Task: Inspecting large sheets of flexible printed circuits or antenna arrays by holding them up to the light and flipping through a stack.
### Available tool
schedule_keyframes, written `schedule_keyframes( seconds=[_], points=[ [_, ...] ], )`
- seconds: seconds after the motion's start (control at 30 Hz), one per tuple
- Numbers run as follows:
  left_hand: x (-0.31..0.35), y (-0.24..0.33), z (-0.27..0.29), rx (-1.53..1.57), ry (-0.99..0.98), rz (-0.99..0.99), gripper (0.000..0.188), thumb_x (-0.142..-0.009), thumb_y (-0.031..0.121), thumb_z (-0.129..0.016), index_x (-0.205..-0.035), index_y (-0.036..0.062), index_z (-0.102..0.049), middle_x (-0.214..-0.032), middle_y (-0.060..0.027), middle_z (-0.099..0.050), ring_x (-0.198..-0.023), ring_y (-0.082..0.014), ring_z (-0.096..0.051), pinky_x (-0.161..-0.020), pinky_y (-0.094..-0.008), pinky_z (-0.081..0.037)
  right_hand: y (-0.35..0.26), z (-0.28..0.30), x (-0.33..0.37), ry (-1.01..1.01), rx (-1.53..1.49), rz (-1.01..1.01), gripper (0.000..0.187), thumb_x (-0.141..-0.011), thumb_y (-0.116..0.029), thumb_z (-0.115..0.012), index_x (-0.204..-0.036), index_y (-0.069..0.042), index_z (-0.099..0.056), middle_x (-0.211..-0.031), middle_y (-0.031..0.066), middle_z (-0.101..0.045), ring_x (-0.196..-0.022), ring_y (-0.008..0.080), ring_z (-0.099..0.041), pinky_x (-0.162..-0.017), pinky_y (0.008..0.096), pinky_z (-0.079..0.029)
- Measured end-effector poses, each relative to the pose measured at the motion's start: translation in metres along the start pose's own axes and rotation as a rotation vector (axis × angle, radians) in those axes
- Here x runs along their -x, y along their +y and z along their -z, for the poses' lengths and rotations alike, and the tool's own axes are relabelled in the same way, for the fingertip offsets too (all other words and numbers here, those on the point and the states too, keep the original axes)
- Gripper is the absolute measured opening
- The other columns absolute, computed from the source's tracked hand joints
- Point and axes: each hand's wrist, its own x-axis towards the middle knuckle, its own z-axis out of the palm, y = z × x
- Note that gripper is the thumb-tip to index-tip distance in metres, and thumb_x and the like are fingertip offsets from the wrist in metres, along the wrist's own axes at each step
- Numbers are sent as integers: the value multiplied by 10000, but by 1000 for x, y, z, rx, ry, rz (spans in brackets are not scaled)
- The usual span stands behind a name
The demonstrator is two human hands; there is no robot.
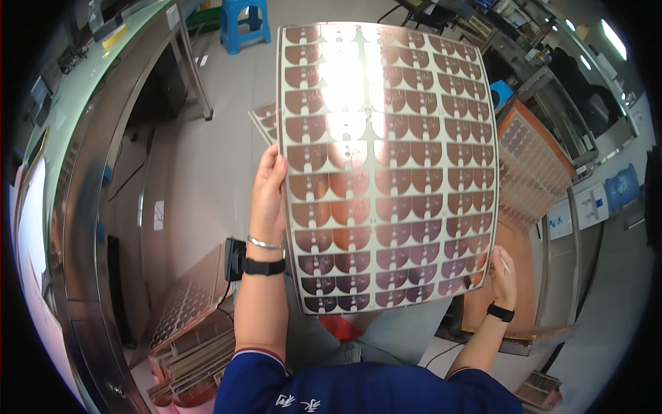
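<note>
A large copper-patterned circuit board panel point(407, 183) hangs upright in front of me, slightly bowed, its face covered in rows of half-round copper shapes on a pale ground. Bright glare washes out part of its upper half. At the panel's left edge my left hand point(267, 183) is closed, with the thumb on the front and the other fingers mostly hidden behind. My right hand point(503, 279) grips the lower right edge, and a thin pale stick point(505, 265) pokes out from between its fingers. Behind the left edge shows the corner of another patterned panel point(262, 119).
Along the left runs a long metal-edged workbench point(76, 131). More panels point(196, 362) stand stacked at lower left, beside a leaning one point(189, 297). At right, similar panels point(527, 155) lean on an orange-brown board point(520, 276). A blue stool point(244, 27) stands ahead.
</note>
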Motion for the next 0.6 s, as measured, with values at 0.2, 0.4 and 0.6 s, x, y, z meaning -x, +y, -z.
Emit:
schedule_keyframes(
  seconds=[0.2, 0.4, 0.6],
  points=[
    [8, 1, -12, 27, 8, 25, 307, -938, 153, -473, -1206, 13, -418, -1135, -118, -562, -1025, -161, -581, -860, -289, -517, -12, -10, -19, 23, -154, 93, 189, -934, -232, -523, -909, -50, -566, -807, -29, -565, -722, 45, -498, -657, 197, -395],
    [9, 0, -20, 30, -28, 44, 255, -943, 146, -462, -1164, 21, -437, -1096, -94, -575, -993, -156, -586, -855, -288, -510, -30, -16, -27, 67, -227, 263, 188, -926, -227, -534, -939, -42, -565, -870, -9, -599, -807, 64, -547, -727, 209, -429],
    [10, 1, -25, 29, -1, 35, 250, -947, 159, -458, -1158, 26, -461, -1100, -83, -585, -989, -144, -579, -860, -284, -485, -52, -24, -17, -21, -282, 323, 261, -927, -226, -513, -1075, -13, -541, -973, 23, -605, -859, 84, -558, -766, 221, -437]
  ],
)
